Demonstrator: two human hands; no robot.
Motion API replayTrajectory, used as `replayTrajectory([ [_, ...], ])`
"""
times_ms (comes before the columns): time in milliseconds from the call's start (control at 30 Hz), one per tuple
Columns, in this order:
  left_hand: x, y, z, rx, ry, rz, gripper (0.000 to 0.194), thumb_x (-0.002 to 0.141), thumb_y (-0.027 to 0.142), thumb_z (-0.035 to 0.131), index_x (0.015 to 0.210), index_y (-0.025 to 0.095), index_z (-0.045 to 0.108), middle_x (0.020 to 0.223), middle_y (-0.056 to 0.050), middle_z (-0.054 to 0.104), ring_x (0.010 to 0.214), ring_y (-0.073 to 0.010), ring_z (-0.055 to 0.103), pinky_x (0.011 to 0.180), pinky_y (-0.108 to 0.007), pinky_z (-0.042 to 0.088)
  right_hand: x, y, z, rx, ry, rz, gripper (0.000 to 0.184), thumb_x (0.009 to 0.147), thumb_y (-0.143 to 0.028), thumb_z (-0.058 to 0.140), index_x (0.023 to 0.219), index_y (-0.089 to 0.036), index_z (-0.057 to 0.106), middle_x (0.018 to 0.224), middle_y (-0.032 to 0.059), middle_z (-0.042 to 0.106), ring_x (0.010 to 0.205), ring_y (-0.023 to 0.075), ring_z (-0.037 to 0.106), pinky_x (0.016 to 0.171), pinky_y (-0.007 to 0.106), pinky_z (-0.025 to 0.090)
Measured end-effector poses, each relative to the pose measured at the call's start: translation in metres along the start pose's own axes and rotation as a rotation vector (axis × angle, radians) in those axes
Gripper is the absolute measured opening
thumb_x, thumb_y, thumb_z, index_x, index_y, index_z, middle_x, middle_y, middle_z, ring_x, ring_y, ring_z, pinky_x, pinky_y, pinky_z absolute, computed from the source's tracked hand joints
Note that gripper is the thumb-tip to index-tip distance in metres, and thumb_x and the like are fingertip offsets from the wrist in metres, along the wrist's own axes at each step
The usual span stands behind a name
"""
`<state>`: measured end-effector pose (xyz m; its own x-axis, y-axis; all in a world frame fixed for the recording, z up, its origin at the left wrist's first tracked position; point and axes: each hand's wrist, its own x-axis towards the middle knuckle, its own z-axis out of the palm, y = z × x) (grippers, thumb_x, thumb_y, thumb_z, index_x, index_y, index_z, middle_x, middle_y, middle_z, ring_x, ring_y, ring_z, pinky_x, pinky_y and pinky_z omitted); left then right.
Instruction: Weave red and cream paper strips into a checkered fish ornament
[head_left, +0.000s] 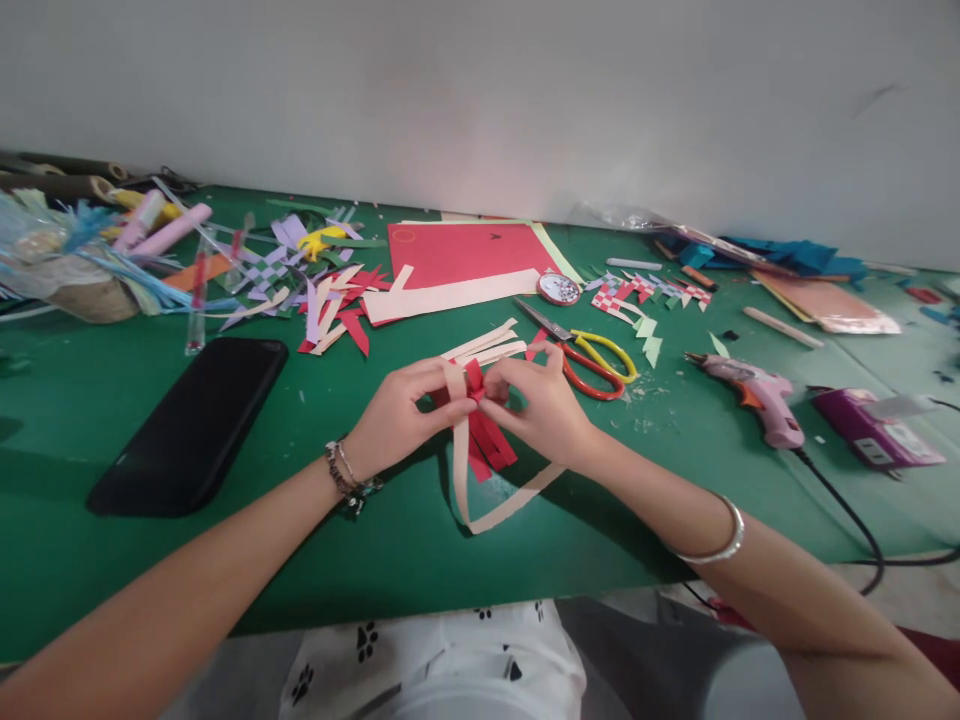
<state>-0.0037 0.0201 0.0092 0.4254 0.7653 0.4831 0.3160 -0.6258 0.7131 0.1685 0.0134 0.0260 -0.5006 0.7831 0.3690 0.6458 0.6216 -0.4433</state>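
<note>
Both hands meet over the table's middle, pinching woven paper strips between thumbs and fingers. My left hand [401, 415] is closed on the left side of the weave, and my right hand [544, 405] is closed on its right side. Red paper strips [489, 447] fan out below the fingertips. A long cream paper strip [460, 470] loops down from the weave and bends towards my right wrist. More cream strips [491, 343] stick out beyond the fingers. The fingers hide much of the weave. Scissors [592, 355] with red and yellow handles lie just past my right hand.
A black phone [193, 425] lies left. Behind are paper scraps [337, 310], red paper sheets [465, 255] and a round patterned piece [559, 288]. Checkered woven strips [634, 293] lie beyond the scissors. At right are a pink glue gun [754, 395] with a cord and a purple box [874, 425].
</note>
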Motion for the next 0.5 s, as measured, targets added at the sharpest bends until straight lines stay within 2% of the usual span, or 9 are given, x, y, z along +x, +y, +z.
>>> replayTrajectory([
  [200, -0.001, -0.004, 0.001, -0.038, 0.003, 0.041, 0.015, 0.078, 0.024, 0.055, 0.065, 0.018, 0.053, 0.067, 0.001, 0.054, 0.064, -0.0114, 0.052, 0.06, -0.02, 0.042, 0.004, 0.001, 0.001, 0.05, 0.001, 0.024, 0.011, 0.078, -0.024, 0.045, 0.069, -0.019, 0.042, 0.063, -0.0069, 0.055, 0.058, 0.0092, 0.048, 0.084, 0.032, 0.018],
  [333, -0.001, -0.004, 0.001, -0.001, 0.037, 0.0, 0.016, 0.078, 0.023, 0.052, 0.064, 0.017, 0.054, 0.067, 0.0, 0.055, 0.065, -0.0122, 0.053, 0.06, -0.022, 0.042, 0.005, 0.001, -0.001, 0.082, -0.01, 0.019, 0.008, 0.079, -0.023, 0.047, 0.072, -0.019, 0.045, 0.064, -0.0072, 0.055, 0.06, 0.0091, 0.05, 0.083, 0.031, 0.018],
  [500, -0.001, -0.002, 0.001, -0.012, 0.09, -0.076, 0.016, 0.077, 0.02, 0.051, 0.062, 0.017, 0.056, 0.07, 0.0, 0.058, 0.065, -0.0115, 0.054, 0.057, -0.021, 0.042, -0.002, 0.0, -0.016, 0.052, -0.059, 0.01, 0.01, 0.081, -0.024, 0.049, 0.073, -0.018, 0.049, 0.065, -0.0058, 0.056, 0.062, 0.0092, 0.051, 0.083, 0.031, 0.02],
])
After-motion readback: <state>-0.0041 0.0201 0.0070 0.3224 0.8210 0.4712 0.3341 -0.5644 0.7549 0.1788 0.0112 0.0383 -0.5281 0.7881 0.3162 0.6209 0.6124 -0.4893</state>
